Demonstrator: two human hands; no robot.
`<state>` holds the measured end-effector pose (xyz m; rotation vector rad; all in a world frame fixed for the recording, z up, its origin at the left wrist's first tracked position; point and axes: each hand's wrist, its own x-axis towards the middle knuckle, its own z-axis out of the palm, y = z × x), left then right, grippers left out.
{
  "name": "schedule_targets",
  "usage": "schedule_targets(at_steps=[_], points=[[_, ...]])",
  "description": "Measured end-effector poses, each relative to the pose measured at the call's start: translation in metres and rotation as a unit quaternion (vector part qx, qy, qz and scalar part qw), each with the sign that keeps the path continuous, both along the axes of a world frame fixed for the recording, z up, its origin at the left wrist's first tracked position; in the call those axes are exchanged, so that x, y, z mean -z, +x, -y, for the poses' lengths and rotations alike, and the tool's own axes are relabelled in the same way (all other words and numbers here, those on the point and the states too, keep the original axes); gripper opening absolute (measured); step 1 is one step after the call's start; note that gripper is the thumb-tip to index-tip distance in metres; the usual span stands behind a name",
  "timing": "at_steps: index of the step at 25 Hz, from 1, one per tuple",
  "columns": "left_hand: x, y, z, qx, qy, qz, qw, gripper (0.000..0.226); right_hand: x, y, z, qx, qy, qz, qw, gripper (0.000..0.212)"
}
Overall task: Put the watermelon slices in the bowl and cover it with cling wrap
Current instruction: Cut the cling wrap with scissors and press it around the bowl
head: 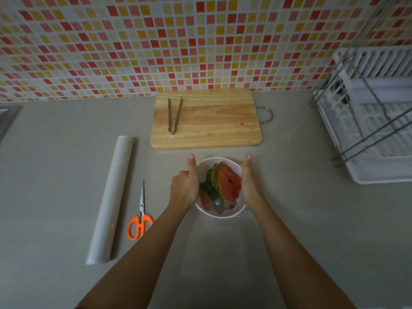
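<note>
A white bowl [219, 216] stands on the grey counter in front of the cutting board. Several watermelon slices [228, 186], red flesh and green rind, are piled inside it. My left hand [184, 188] is pressed against the bowl's left side with the thumb stretched forward. On the other side my right hand [249, 186] cups it the same way. The fingers of both hands are hidden behind the bowl's walls. A faint see-through sheet [214, 253] seems to lie over the bowl and trail toward me. The cling wrap roll [111, 197] lies to the left.
Orange-handled scissors [140, 221] lie between the roll and the bowl. A wooden cutting board [211, 121] with metal tongs [174, 114] on it sits against the tiled wall. A white dish rack [374, 121] fills the right side. A sink edge [6, 121] shows far left.
</note>
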<state>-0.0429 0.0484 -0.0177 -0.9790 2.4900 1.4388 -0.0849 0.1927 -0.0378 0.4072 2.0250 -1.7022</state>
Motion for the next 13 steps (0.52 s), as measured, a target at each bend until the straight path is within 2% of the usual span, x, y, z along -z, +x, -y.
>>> schedule_targets(at_steps=[6, 8, 10, 11, 13], points=[[0.002, 0.015, 0.003, 0.010, -0.136, -0.005, 0.991, 0.092, -0.008, -0.006, 0.007, -0.066, 0.076, -0.024, 0.995, 0.104], [0.003, 0.024, 0.005, 0.008, -0.169, 0.004, 0.986, 0.092, -0.020, -0.011, 0.008, -0.112, 0.041, -0.050, 0.992, 0.110], [0.006, 0.033, 0.011, 0.017, -0.180, -0.044, 0.982, 0.089, -0.029, -0.014, 0.006, -0.114, 0.033, -0.078, 0.990, 0.118], [0.007, 0.033, 0.015, 0.018, -0.142, -0.085, 0.986, 0.083, -0.031, -0.012, 0.004, -0.086, 0.048, -0.104, 0.990, 0.112], [0.003, 0.033, 0.021, 0.034, 0.032, -0.130, 0.990, 0.074, -0.030, 0.009, 0.004, -0.033, 0.109, -0.169, 0.979, 0.094]])
